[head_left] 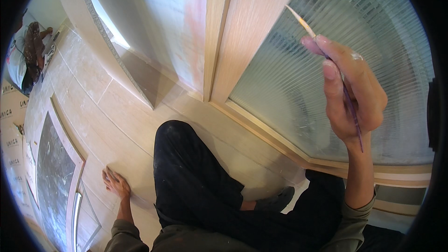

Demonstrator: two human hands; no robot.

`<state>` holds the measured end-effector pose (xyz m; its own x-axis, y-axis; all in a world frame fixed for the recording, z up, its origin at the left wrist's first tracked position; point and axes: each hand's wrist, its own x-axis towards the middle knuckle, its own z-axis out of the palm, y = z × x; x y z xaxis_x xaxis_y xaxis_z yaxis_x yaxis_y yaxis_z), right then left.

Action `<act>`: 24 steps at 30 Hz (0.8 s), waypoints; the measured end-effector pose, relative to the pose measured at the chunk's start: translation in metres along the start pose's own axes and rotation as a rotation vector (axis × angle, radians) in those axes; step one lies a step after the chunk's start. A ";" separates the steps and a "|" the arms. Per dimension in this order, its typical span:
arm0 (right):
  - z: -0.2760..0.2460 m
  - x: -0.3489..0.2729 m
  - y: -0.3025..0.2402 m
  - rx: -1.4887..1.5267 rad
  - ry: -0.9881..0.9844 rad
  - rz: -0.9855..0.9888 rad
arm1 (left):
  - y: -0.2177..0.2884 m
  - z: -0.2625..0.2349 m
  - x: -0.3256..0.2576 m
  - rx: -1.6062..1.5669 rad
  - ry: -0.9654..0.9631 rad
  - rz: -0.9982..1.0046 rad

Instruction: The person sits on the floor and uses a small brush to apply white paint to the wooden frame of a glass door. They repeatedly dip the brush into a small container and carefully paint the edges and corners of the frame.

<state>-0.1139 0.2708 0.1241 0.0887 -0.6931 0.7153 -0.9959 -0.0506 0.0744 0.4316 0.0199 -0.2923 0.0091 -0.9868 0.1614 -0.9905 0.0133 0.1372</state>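
— Brush (326, 51), thin, purple handle, pale tip: where is it?
— Pinched in the right hand (352, 93), fingers closed on the handle, tip raised against the ribbed glass panel (373, 28) beside the wooden door frame (242, 32).
— Left hand (115, 184)?
— Well apart, open, palm flat on the tiled floor (93, 98), holding nothing.
— Other items?
— Black trousers (196, 182), knee bent, grey shoe (275, 200) beneath.

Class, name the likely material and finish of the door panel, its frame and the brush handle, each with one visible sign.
Door panel: ribbed translucent glass, judging by fine parallel lines. Frame: pale wood or veneer, matt, with visible grain. Brush in the right hand: thin purple handle, probably painted wood or plastic.
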 end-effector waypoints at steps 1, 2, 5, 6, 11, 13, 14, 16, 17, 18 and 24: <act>0.001 0.000 0.000 0.000 0.006 -0.001 | -0.001 0.000 0.000 0.004 -0.001 -0.006; 0.001 0.000 0.000 -0.001 0.011 -0.003 | -0.002 0.000 0.000 0.004 -0.002 -0.006; 0.001 -0.001 0.000 -0.007 0.014 0.004 | -0.003 0.000 0.000 -0.001 -0.004 0.001; 0.001 -0.001 0.001 -0.006 0.014 0.007 | -0.003 0.000 0.000 -0.004 -0.002 0.005; 0.003 -0.001 0.002 -0.017 0.046 -0.022 | -0.005 0.002 0.001 0.005 -0.002 0.006; 0.003 -0.001 0.005 -0.020 0.037 -0.040 | -0.005 0.002 0.001 0.008 -0.005 0.010; 0.002 -0.001 0.005 -0.017 0.028 -0.040 | -0.005 0.001 0.001 0.013 -0.006 0.007; 0.000 -0.001 0.002 -0.002 0.002 -0.014 | -0.005 0.002 0.001 0.023 -0.008 0.003; 0.000 -0.001 0.001 0.005 -0.004 -0.005 | -0.005 0.002 0.001 0.022 -0.005 0.005; 0.001 -0.001 0.001 0.009 0.002 -0.006 | -0.006 0.004 0.002 0.022 -0.002 0.007; 0.004 0.000 0.004 -0.006 0.053 -0.040 | -0.005 0.003 0.001 0.010 0.004 0.007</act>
<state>-0.1177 0.2679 0.1220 0.1291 -0.6516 0.7475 -0.9915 -0.0727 0.1078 0.4360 0.0186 -0.2961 0.0028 -0.9860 0.1667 -0.9918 0.0185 0.1261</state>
